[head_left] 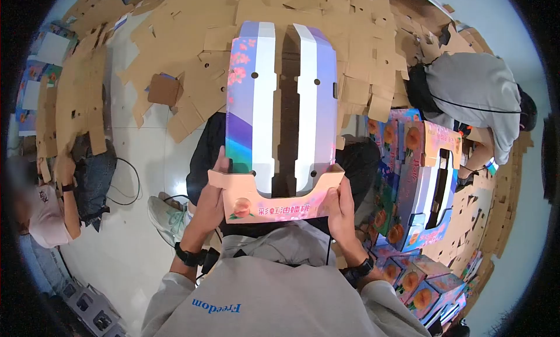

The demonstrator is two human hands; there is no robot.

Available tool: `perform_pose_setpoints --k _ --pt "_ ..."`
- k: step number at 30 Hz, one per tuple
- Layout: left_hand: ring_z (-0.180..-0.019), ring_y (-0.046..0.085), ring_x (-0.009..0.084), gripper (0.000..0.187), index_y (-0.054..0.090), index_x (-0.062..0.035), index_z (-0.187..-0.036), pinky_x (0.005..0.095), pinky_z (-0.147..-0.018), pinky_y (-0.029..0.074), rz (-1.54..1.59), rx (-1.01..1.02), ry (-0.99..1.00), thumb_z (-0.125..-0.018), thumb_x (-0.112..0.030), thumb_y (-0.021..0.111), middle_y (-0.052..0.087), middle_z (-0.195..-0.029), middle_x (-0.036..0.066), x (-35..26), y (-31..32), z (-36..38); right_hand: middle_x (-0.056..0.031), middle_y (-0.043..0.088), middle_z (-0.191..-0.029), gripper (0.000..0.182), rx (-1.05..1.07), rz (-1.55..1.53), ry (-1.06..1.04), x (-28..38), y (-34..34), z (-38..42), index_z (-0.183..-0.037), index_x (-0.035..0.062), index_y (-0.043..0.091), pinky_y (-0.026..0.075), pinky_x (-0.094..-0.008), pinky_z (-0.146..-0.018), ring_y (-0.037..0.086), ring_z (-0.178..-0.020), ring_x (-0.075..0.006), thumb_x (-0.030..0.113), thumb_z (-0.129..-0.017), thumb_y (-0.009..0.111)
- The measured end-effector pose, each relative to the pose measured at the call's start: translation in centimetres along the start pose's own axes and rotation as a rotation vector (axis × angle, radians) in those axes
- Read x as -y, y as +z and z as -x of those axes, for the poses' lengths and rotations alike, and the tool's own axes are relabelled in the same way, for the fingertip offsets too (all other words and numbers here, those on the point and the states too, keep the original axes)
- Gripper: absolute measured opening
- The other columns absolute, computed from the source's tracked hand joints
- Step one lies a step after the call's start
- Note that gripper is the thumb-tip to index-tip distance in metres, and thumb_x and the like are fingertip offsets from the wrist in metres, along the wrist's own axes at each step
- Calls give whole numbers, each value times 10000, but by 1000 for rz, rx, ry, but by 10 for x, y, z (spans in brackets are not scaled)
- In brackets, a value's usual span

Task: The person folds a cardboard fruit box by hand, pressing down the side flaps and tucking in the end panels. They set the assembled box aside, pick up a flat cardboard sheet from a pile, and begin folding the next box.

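Observation:
Between my two hands is a printed cardboard fruit box (240,121), with pink blossoms, purple-blue sides and white flaps parted by a long gap down the middle. Its near end panel is peach-coloured, with a peach picture and Chinese lettering. My left hand (211,200) grips the panel's left corner, thumb along the side. On the right corner, my right hand (340,204) is closed round the edge in the same way. Both wrists wear black straps. The box lies over my lap, and the fingers behind the panel are hidden.
Stacked printed boxes (423,185) stand close on my right, with more boxes (417,284) below them. Flattened brown cardboard (192,39) covers the floor ahead. A co-worker in grey (475,86) bends at the right; another person (55,214) sits at the left near a loose cable (137,185).

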State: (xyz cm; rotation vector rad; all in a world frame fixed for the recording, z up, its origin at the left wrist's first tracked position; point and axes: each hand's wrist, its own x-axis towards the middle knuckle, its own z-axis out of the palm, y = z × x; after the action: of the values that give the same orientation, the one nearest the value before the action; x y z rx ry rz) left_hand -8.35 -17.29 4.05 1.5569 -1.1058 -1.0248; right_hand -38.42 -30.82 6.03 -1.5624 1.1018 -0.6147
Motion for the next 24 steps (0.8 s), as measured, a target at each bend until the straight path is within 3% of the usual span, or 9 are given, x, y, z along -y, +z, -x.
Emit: perform_pose_setpoints --k 1,4,8,9,11,14,18,24 --pt "-1448 478 273 699 288 -96 -1661 410 -1198 397 -4 11 20 -1048 -177 614 108 -1762 146 5 1 1 -167 571 -1319 448 -15 -7 25 2 3 -1 -1509 -56 428 431 -341 -1065 571 -1207 -234 150 -1111 419" --pt "-1387 550 285 515 417 46 -1556 418 -1134 466 131 -90 78 -1075 -117 505 114 -1759 159 -9 15 -7 -168 589 -1327 469 -50 -77 117 6 5 -3 -1518 -60 436 430 -335 -1068 568 -1216 -218 196 -1128 394" --pt "-1303 603 252 491 443 65 -1523 396 -1108 486 450 -137 -55 -1066 -99 519 123 -1758 131 -4 19 -15 -142 599 -1367 484 -69 -72 101 -6 5 -20 -1520 -59 455 422 -310 -1076 551 -1232 -181 235 -1139 407" --pt "-1289 609 247 487 448 66 -1518 392 -1102 490 545 -146 -84 -1063 -92 520 133 -1757 127 0 18 -16 -131 600 -1369 487 -50 -173 182 -13 6 -28 -1521 -56 451 420 -304 -1078 547 -1233 -172 244 -1140 412" --pt "-1311 589 234 468 444 63 -1518 377 -1114 475 466 -132 -94 -1077 -90 471 172 -1751 118 1 14 -19 -110 602 -1373 494 -8 -377 341 -26 13 -43 -1524 -49 444 415 -292 -1082 539 -1234 -156 263 -1142 423" --pt "-1343 558 223 448 443 64 -1512 367 -1142 445 212 -84 -42 -1090 -86 432 195 -1744 122 12 3 -15 -93 602 -1362 497 48 -448 342 -42 14 -53 -1523 -34 439 421 -293 -1078 541 -1218 -148 283 -1140 441" --pt "-1379 517 210 444 454 47 -1512 363 -1161 417 318 -171 -50 -1082 -64 441 226 -1731 127 5 16 -14 -89 610 -1334 480 33 -354 278 -51 19 -54 -1504 -16 453 449 -302 -1042 551 -1176 -136 294 -1137 458" --pt "-1426 484 252 533 421 7 -1552 372 -1162 413 127 -232 14 -1030 -38 517 354 -1643 151 -2 18 -25 -87 623 -1335 492 20 -376 326 -55 15 -52 -1516 -10 453 464 -294 -1032 579 -1159 -125 290 -1128 495"
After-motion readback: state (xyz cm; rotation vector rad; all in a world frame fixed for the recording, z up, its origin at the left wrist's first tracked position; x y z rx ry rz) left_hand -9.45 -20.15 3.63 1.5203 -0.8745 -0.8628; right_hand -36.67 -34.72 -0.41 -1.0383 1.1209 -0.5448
